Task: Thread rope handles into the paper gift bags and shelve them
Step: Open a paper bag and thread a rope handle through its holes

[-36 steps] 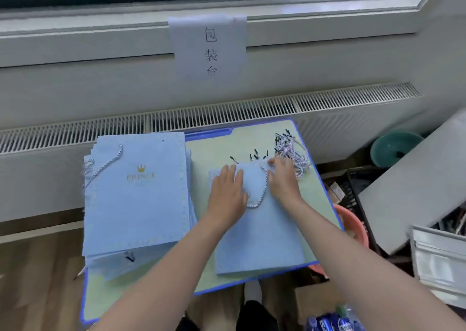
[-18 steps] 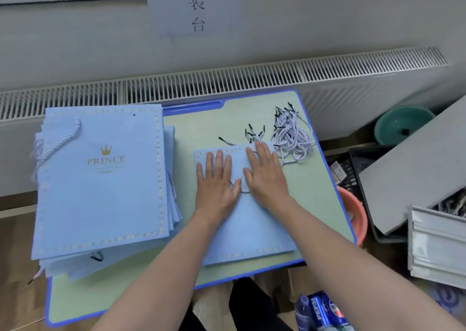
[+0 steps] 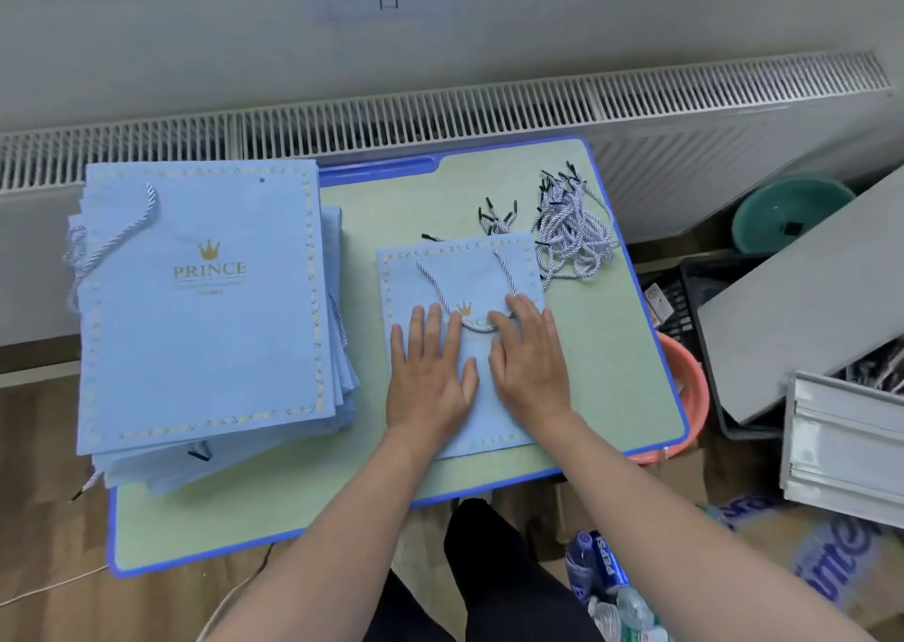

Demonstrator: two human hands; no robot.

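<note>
Head view, vs half a second ago: both hands have slid down the small bag toward its bottom edge. The top half is now uncovered, so the rope handle and gold crown print show. The camera has tilted lower too; the wall sign is nearly cut off at the top.

Small light-blue gift bag (image 3: 430,279) lies flat on the green desk (image 3: 611,372), right of centre, logo side up, pale dotted border round its edge. Its twisted white-blue rope handle (image 3: 442,299) is threaded through the top and loops down in a U onto the face.

Stack of bigger blue bags (image 3: 205,309) sits on the desk's left side, top one printed PRINCE, its rope trailing off the left edge. Loose bundle of ropes (image 3: 572,233) with black tips lies just beside the small bag's top right corner.

Left hand (image 3: 430,372) is flat, palm down, fingers spread, pressing the bag's lower left. Right hand (image 3: 531,362) is the same on the lower right, fingertips touching the handle loop. Neither hand pinches anything. Thumbs nearly meet.
</note>
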